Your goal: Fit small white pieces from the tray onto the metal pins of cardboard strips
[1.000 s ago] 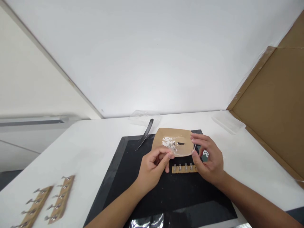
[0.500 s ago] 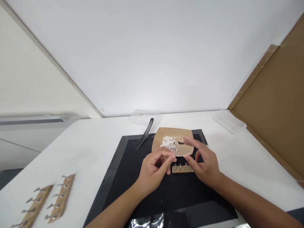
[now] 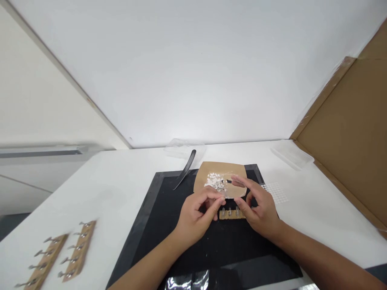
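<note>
My left hand (image 3: 198, 209) is closed in a pinch over the black mat (image 3: 178, 241), and whatever lies between its fingertips is too small to make out. To its right, my right hand (image 3: 260, 205) has its thumb and fingers apart, near a thin clear strand. Beyond both hands lies a piece of brown cardboard (image 3: 222, 167) with a pile of small white pieces (image 3: 214, 181) and a small dark object. A cardboard strip with small clear parts (image 3: 229, 214) lies on the mat between my hands, its right end hidden by my right hand.
Black tweezers (image 3: 187, 167) lie at the mat's back left, by a clear plastic bag (image 3: 181, 150). Two wooden strips with metal clips (image 3: 80, 251) stand at the left. On the right are a sheet of white dots (image 3: 276, 192), a clear tray (image 3: 292, 155) and a cardboard wall (image 3: 347, 121).
The fingers of my right hand have shifted slightly left. My left hand is nearly still, and the clear strand between the hands shows less plainly.
</note>
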A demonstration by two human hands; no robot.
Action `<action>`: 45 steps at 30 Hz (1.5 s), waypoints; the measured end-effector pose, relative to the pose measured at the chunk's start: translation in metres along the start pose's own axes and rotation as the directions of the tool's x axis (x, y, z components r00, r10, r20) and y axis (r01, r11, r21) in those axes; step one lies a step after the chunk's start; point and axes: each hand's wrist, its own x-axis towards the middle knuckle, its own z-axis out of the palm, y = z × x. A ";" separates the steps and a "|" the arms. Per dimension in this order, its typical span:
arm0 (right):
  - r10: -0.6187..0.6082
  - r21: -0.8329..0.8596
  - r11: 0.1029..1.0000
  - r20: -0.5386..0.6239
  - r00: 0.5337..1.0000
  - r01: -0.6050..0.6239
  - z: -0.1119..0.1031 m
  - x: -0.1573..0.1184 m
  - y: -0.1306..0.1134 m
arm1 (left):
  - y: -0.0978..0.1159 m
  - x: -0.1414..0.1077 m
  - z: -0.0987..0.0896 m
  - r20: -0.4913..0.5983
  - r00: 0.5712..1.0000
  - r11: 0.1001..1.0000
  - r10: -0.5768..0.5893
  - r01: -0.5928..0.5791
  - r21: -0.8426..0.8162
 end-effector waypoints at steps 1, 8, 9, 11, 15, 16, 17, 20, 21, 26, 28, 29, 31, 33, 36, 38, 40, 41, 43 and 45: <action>0.006 0.001 1.000 0.002 1.000 -0.006 0.000 0.000 0.000 | 0.000 0.000 0.000 0.002 1.000 1.000 0.004 -0.004 0.010; 0.037 0.037 0.999 0.025 0.999 -0.038 0.003 -0.003 -0.001 | -0.001 0.000 -0.002 0.007 0.999 0.995 0.036 -0.036 0.092; 0.032 0.044 0.998 0.028 0.999 -0.033 0.004 -0.003 -0.002 | -0.002 0.000 -0.002 0.007 0.999 0.994 0.036 -0.036 0.103; 0.024 0.058 0.998 0.031 0.999 -0.026 0.004 -0.003 -0.004 | -0.002 -0.001 -0.002 0.011 0.999 0.992 0.033 -0.034 0.122; 0.031 0.113 0.993 0.070 0.997 -0.039 0.004 -0.003 -0.006 | -0.003 0.000 -0.002 0.015 0.999 0.988 0.052 -0.054 0.144; 0.034 0.130 0.990 0.090 0.995 -0.045 0.004 -0.003 -0.006 | -0.003 0.001 -0.002 0.017 0.998 0.987 0.065 -0.066 0.146; 0.034 0.147 0.988 0.108 0.994 -0.050 0.004 -0.003 -0.006 | -0.003 0.001 -0.002 0.021 0.997 0.986 0.078 -0.080 0.147; 0.021 0.194 0.980 0.151 0.988 -0.051 0.002 -0.001 -0.004 | -0.001 0.003 -0.004 0.028 0.992 0.981 0.123 -0.126 0.150; 0.014 0.205 0.978 0.161 0.987 -0.047 0.001 -0.001 -0.004 | -0.001 0.004 -0.004 0.027 0.990 0.978 0.141 -0.143 0.151; 0.019 0.241 0.969 0.143 0.990 -0.053 -0.002 0.003 -0.002 | 0.000 0.006 -0.005 0.039 0.984 0.976 0.174 -0.177 0.126; 0.028 0.249 0.966 0.150 0.988 -0.065 -0.003 0.004 -0.002 | -0.001 0.005 -0.005 0.040 0.986 0.979 0.161 -0.165 0.116; 0.025 0.255 0.965 0.164 0.986 -0.067 -0.004 0.004 -0.002 | -0.001 0.005 -0.005 0.036 0.987 0.980 0.159 -0.162 0.114; 0.015 0.283 0.957 0.191 0.982 -0.070 -0.004 0.004 -0.003 | -0.002 0.004 -0.006 0.032 0.987 0.980 0.160 -0.162 0.113; 0.015 0.312 0.947 0.208 0.978 -0.081 -0.004 0.004 -0.003 | -0.004 0.002 -0.006 0.027 0.988 0.981 0.152 -0.155 0.116; 0.023 0.321 0.942 0.217 0.976 -0.094 -0.004 0.004 -0.002 | -0.007 0.001 -0.006 0.000 0.986 0.970 0.168 -0.165 0.179; 0.020 0.317 0.944 0.222 0.975 -0.092 -0.004 0.005 -0.003 | -0.008 0.001 -0.006 -0.019 0.980 0.954 0.196 -0.186 0.235; 0.020 0.322 0.943 0.216 0.976 -0.090 -0.004 0.005 -0.003 | -0.009 0.003 -0.006 -0.017 0.977 0.944 0.212 -0.200 0.263; 0.023 0.324 0.941 0.209 0.978 -0.092 -0.003 0.005 -0.003 | -0.009 0.003 -0.006 -0.013 0.975 0.940 0.220 -0.208 0.271; 0.034 0.321 0.943 0.184 0.982 -0.093 -0.002 0.005 -0.004 | -0.008 0.005 -0.006 -0.004 0.969 0.926 0.248 -0.236 0.294; 0.038 0.296 0.952 0.150 0.988 -0.081 -0.001 0.005 -0.005 | -0.007 0.006 -0.006 0.001 0.960 0.910 0.281 -0.267 0.318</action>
